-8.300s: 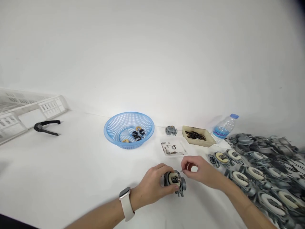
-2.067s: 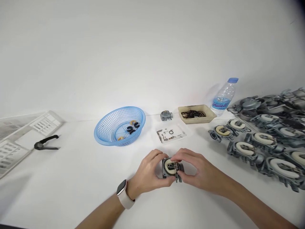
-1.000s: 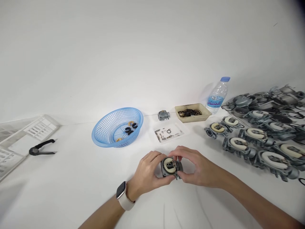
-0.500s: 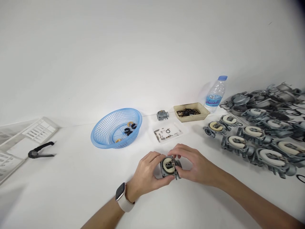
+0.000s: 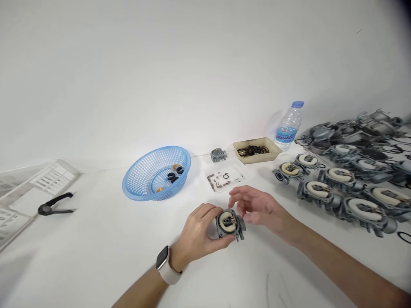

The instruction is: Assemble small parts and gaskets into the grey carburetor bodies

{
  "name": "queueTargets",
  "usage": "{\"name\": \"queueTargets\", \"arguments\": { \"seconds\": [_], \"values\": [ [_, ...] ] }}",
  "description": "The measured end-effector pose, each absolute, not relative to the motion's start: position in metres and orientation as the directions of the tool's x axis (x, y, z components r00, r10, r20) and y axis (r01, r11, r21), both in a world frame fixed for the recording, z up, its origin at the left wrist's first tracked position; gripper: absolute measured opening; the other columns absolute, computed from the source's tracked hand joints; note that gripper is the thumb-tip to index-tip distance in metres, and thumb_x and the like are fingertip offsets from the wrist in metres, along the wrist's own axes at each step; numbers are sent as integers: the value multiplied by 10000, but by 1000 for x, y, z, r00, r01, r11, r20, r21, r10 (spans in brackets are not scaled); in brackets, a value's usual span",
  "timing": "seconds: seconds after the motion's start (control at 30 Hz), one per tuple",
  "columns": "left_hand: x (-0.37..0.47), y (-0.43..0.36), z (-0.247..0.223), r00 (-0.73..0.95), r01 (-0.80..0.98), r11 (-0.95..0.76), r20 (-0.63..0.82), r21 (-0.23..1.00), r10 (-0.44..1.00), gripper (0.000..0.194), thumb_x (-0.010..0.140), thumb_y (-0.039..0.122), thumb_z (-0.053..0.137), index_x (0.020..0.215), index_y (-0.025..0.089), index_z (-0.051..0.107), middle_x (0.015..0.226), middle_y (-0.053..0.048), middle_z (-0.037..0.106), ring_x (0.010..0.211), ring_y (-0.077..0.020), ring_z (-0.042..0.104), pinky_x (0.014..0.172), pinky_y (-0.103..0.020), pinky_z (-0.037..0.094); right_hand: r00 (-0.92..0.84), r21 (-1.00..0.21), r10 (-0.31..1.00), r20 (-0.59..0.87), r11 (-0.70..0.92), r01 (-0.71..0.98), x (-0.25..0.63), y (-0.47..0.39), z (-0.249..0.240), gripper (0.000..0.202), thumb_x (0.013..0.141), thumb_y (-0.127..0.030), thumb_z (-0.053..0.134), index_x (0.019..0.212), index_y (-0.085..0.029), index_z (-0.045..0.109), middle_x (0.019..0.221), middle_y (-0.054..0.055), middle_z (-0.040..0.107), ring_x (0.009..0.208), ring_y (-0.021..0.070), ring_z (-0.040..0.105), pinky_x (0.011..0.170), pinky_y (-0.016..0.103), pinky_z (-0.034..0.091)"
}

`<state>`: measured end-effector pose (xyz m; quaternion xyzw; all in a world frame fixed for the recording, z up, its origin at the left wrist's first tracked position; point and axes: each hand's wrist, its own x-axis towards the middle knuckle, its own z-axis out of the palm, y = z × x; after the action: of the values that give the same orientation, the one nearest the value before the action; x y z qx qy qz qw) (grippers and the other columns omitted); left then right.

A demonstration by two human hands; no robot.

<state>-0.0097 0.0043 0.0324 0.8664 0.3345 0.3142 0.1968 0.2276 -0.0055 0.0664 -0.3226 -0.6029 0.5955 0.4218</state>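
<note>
A grey metal carburetor body (image 5: 239, 234) with a cream C-shaped float (image 5: 225, 227) on its upturned face is at the front middle of the table. My left hand (image 5: 199, 231), with a watch on its wrist, grips its left side between thumb and fingers. Just right of the body, my right hand (image 5: 265, 211) is raised, its fingers bent and apart, with nothing visible in them. Behind the hands lies a white tray (image 5: 236, 185) with small metal parts and a black ring (image 5: 225, 176).
A blue basket (image 5: 138, 196) holds black and yellow C-shaped pieces. Farther back are a small carburetor (image 5: 218, 155), a cream tray (image 5: 259, 160) of black rings and a bottle (image 5: 287, 130). Many carburetors (image 5: 342, 177) fill the right. A black tool (image 5: 56, 205) and white racks (image 5: 53, 177) lie left.
My right hand has let go of the carburetor body and moved slightly right, its fingers opening. My left hand keeps its hold in nearly the same place.
</note>
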Motion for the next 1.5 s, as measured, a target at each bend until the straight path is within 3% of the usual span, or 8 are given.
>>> {"name": "queueTargets", "arguments": {
  "seconds": [0.17, 0.5, 0.57, 0.63, 0.77, 0.93, 1.27, 1.5],
  "values": [
    [-11, 5, 30, 582, 461, -702, 412, 543, 701, 451, 800, 390, 799, 1181, 216, 631, 1057, -85, 704, 936, -267, 662, 825, -411, 584, -460, -913, 885, 77, -123, -390, 232, -8, 77, 450, 748, -200, 706, 1190, -252, 645, 1016, 56, 665, 707, 134, 543, 677, 298, 462],
    [-11, 6, 30, 594, 447, -713, 417, 540, 688, 420, 820, 372, 783, 1185, 220, 638, 1062, -84, 701, 944, -262, 668, 832, -402, 583, -479, -872, 873, 92, -161, -462, 235, -9, 78, 411, 741, -189, 704, 1146, -243, 654, 1001, 39, 652, 701, 122, 540, 680, 289, 460],
    [-12, 6, 30, 598, 453, -710, 407, 539, 691, 420, 819, 369, 785, 1185, 223, 640, 1065, -82, 700, 948, -262, 668, 832, -402, 582, -481, -919, 868, 122, -84, -384, 236, -10, 78, 391, 776, -201, 677, 1163, -240, 643, 1012, 43, 648, 710, 128, 546, 673, 289, 469],
    [-12, 6, 29, 599, 449, -713, 411, 538, 687, 430, 818, 367, 787, 1195, 226, 637, 1075, -81, 702, 955, -263, 669, 836, -402, 582, -475, -986, 866, 157, 108, -130, 235, -13, 79, 360, 818, -194, 650, 1175, -243, 647, 1048, 52, 651, 765, 149, 564, 713, 309, 492],
    [-12, 7, 27, 595, 425, -732, 445, 532, 669, 458, 832, 382, 774, 1235, 233, 615, 1103, -85, 706, 976, -262, 671, 856, -406, 581, -485, -841, 849, 208, 409, 355, 233, -16, 80, 394, 840, -112, 607, 1195, -272, 659, 1119, 46, 656, 825, 165, 578, 785, 325, 510],
    [-12, 7, 28, 604, 431, -726, 427, 536, 673, 464, 823, 384, 791, 1223, 230, 612, 1109, -84, 706, 971, -261, 668, 846, -408, 582, -476, -858, 868, 137, 344, 381, 233, -10, 76, 417, 825, -80, 578, 1193, -266, 640, 1142, 35, 663, 740, 130, 580, 675, 274, 496],
    [-12, 7, 27, 598, 426, -730, 439, 534, 671, 498, 806, 371, 811, 1240, 238, 606, 1117, -79, 705, 963, -260, 669, 828, -403, 580, -535, -945, 845, 2, 177, 276, 232, -9, 73, 401, 844, -117, 580, 1216, -261, 613, 1107, 18, 631, 750, 119, 565, 682, 266, 485],
    [-12, 7, 27, 603, 421, -727, 431, 543, 671, 504, 803, 359, 814, 1244, 238, 600, 1123, -78, 701, 961, -259, 665, 830, -407, 578, -524, -896, 851, 43, 265, 357, 231, -10, 73, 499, 780, -129, 664, 1244, -299, 601, 1132, 16, 585, 796, 133, 560, 718, 277, 489]
  ]
}}
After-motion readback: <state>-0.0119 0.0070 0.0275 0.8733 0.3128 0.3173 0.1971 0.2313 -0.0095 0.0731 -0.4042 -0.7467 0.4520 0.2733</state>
